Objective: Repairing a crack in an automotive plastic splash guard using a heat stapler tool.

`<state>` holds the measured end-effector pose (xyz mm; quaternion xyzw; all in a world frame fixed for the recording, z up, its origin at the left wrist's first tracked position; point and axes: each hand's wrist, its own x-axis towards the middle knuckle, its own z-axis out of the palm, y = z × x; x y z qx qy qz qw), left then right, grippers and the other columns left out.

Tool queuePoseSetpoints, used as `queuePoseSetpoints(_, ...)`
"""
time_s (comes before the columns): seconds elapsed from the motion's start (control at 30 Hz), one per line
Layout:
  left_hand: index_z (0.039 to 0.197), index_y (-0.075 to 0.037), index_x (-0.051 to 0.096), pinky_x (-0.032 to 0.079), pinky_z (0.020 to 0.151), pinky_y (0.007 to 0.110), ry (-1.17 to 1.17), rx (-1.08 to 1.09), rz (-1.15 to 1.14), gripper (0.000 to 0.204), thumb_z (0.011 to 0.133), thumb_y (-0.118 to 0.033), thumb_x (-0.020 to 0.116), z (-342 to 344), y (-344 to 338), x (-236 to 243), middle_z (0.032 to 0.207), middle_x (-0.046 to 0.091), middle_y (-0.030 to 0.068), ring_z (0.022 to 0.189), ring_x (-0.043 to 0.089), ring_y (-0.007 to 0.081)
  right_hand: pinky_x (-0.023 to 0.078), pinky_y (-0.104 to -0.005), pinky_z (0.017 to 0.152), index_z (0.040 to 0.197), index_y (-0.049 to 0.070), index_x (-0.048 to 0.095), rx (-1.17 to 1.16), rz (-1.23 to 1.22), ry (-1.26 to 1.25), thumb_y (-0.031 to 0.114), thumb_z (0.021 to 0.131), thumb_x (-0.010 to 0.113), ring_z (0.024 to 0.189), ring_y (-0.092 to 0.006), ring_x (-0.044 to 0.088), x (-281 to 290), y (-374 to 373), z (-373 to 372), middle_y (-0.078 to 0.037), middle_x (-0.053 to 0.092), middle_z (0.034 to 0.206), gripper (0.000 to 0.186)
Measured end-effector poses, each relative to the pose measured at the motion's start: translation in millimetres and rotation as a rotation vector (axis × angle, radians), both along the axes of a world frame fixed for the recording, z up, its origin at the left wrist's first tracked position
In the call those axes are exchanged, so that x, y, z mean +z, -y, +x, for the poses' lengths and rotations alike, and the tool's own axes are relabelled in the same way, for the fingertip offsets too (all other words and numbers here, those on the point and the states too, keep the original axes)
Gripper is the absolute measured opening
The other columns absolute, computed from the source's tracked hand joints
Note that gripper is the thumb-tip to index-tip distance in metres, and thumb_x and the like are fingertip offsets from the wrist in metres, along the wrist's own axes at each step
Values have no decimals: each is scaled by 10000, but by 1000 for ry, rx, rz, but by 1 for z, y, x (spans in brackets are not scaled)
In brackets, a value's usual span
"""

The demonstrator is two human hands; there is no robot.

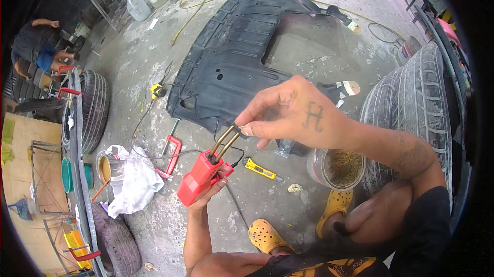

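Observation:
My left hand [208, 189] grips a red handheld tool [194, 183] with two brass prongs [224, 140] rising from its top. My right hand [290, 115] is above it, thumb and forefinger pinched on a small dark piece [236, 128] at the prong tips. A black cord runs from the tool. Just beyond my hands lies a large black plastic panel [231, 50] with holes and ribs. A yellow utility knife [260, 169] lies on the concrete floor to the right of the tool, and a red clamp [174, 154] lies to its left.
Stacked tires [401, 97] and a cup of powder [339, 169] stand right. A clamped long strip [78, 133], tires [92, 112], a white bag [134, 184] and tins are left. Another person [36, 48] sits upper left. Jugs [139, 9], cords and a yellow tool [157, 90] lie farther off.

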<state>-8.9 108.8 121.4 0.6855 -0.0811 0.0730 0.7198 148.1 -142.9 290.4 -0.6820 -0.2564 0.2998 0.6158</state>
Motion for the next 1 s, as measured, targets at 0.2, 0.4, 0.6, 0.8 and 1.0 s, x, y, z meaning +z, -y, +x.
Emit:
queuePoseSetpoints(0.2,1056,25,635,477,952,443,-145,106,-23,374,714,-11,781,-6,-1,-4,962,677,107,839,651,231,539,-245,671,962,-37,729,-14,177,211,78,842,700,746,-116,694,-4,-2,-4,-99,721,891,168)
queuePoseSetpoints(0.4,1070,11,645,493,932,400,49,-21,-77,305,786,18,754,0,-3,-7,1011,673,102,888,640,201,537,-247,667,932,-34,720,8,276,528,-15,814,716,730,-121,662,2,-3,-11,-91,707,882,119)
queuePoseSetpoints(0.6,1009,-13,651,427,1044,492,40,-5,-237,301,740,-23,785,-1,5,2,844,665,61,900,640,217,549,-259,652,915,20,743,-6,348,579,-17,762,758,766,-169,701,4,-4,-14,-90,720,904,158)
queuePoseSetpoints(0.8,973,-18,656,438,1013,462,-3,17,-228,294,723,-57,806,-6,2,3,825,662,63,835,639,211,541,-287,670,895,-14,718,-25,382,593,15,792,733,737,-192,701,9,-6,-20,-116,697,852,108)
queuePoseSetpoints(1.0,1085,15,629,522,801,378,-64,49,-225,420,724,-82,820,-6,6,10,893,674,99,782,642,195,534,-297,661,872,-5,722,-14,399,566,36,789,737,732,-205,704,8,-7,-22,-112,692,832,94)
